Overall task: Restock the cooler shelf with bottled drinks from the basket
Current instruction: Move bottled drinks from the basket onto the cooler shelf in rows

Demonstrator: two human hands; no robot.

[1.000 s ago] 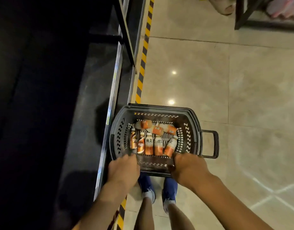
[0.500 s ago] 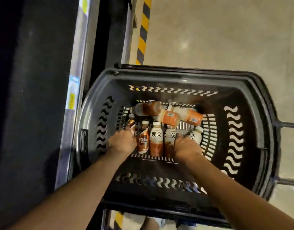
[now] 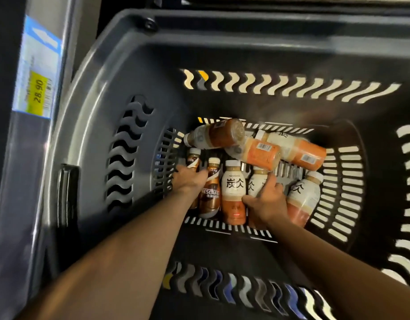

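Beside the metal shelf rail [image 3: 19, 181] stands the basket [image 3: 102, 112], dark grey moulded plastic, its sloping walls pierced with wavy slots, its floor with straight slats. Along the floor's near edge five bottles lie in a row: two slim brown coffee bottles [image 3: 209, 197] at the left, then three white-and-orange bottles [image 3: 234, 192]. Three more, the heaped bottles [image 3: 257, 155], lie crosswise at the far edge. The left hand [image 3: 190, 180] curls round the leftmost brown bottle [image 3: 194, 159]; the right hand [image 3: 267, 199] clamps the fourth bottle [image 3: 254, 183]. A blue-and-yellow price label [image 3: 37, 72] sticks to the rail.
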